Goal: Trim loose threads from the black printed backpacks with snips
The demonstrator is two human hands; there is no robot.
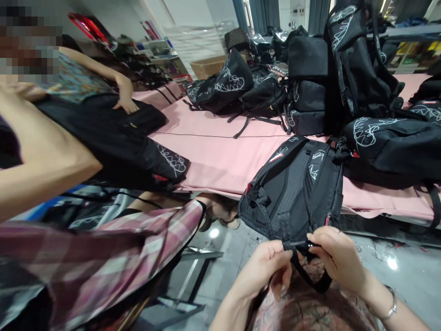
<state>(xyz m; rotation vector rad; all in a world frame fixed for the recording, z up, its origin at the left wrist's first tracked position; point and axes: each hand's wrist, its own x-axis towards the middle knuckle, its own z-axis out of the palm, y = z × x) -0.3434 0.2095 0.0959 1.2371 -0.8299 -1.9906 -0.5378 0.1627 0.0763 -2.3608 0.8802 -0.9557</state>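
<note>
A black backpack (pixel 292 184) with white scribble print on its shoulder straps lies back-panel up, partly over the near edge of the pink table and reaching toward my lap. At its near end, a black strap (pixel 322 281) hangs in a loop below my hands. My left hand (pixel 272 259) pinches the strap with thumb and fingers closed. On the other side, my right hand (pixel 332 253) grips the strap too, close to a small part I cannot make out. A narrow gap separates the two hands.
Black backpacks (pixel 389 147) crowd the pink table (pixel 213 161) on the right, with others (pixel 227 82) behind. At left, a co-worker's hand (pixel 127 103) rests on another black bag (pixel 120 138). A person's plaid clothing (pixel 131 248) is close beside me, above a metal frame (pixel 186 276).
</note>
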